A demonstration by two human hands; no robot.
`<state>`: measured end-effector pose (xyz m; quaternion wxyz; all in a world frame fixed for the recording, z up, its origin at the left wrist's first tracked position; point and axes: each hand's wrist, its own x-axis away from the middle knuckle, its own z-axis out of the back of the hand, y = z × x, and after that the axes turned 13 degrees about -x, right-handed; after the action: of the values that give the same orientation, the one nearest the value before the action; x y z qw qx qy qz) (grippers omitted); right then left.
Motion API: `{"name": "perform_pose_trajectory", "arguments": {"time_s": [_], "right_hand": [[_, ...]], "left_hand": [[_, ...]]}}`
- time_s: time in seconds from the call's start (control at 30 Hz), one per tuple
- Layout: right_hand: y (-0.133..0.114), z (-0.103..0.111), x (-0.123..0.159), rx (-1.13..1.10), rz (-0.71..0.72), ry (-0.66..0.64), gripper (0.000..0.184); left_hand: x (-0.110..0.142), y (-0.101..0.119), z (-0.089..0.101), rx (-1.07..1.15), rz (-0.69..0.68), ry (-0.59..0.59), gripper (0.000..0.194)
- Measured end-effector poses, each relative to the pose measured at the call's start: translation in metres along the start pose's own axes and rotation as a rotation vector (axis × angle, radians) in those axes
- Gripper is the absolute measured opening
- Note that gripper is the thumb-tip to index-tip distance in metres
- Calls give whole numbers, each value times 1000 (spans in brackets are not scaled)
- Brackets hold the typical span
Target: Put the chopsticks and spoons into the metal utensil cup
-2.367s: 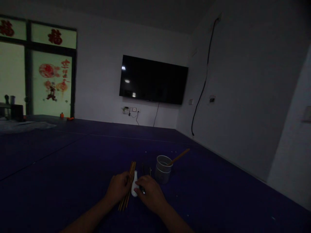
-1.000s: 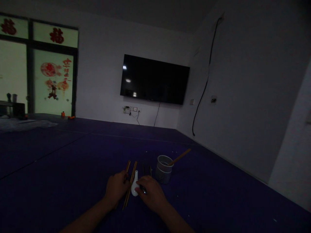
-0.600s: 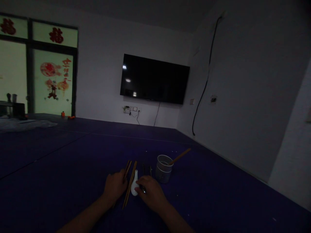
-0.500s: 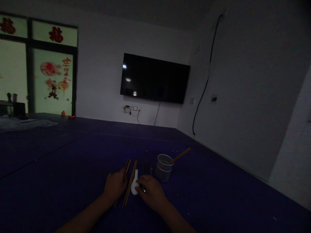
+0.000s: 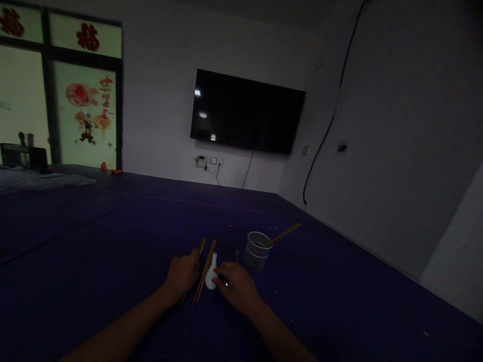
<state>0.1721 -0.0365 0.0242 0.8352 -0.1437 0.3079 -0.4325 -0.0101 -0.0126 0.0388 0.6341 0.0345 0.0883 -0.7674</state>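
The room is dim. My left hand (image 5: 183, 275) lies on a pair of wooden chopsticks (image 5: 199, 249) on the purple mat, fingers curled over them. A second pair of chopsticks (image 5: 206, 269) lies just to the right, apart from the first. My right hand (image 5: 236, 288) rests closed beside a white ceramic spoon (image 5: 212, 271), its fingers pinching something small and shiny that I cannot make out. Dark utensils (image 5: 230, 251) lie beyond my right hand. A grey cup (image 5: 257, 251) with a wooden stick (image 5: 283, 235) in it stands to the right.
The purple mat (image 5: 113, 241) covers the whole floor area. A black television (image 5: 247, 111) hangs on the far wall above a power strip (image 5: 207, 161). A window with red decorations (image 5: 85, 108) is at the left. A white wall (image 5: 396, 151) runs along the right.
My left hand has drawn one pair of chopsticks leftward out of the bundle. The view has tipped slightly, shifting the room up. My right hand has stayed by the spoon.
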Motion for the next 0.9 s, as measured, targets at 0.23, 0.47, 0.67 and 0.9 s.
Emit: {"name": "perform_pose_trajectory", "arguments": {"time_s": [0.23,0.47,0.67,0.9], "right_hand": [[0,-1,0,-11,21,23,22],[-4,1,1,-1,8,27,22],[-2,0,0,4,3,19,22],[-2,0,-1,-1,-6,11,22]], "left_hand": [[-1,-2,-4,45,-12,20,31],[-3,-3,1,-50,-56,-8,35],[-5,-6,4,-89,-122,-37,40],[-7,-9,2,-58,-120,-58,35]]}}
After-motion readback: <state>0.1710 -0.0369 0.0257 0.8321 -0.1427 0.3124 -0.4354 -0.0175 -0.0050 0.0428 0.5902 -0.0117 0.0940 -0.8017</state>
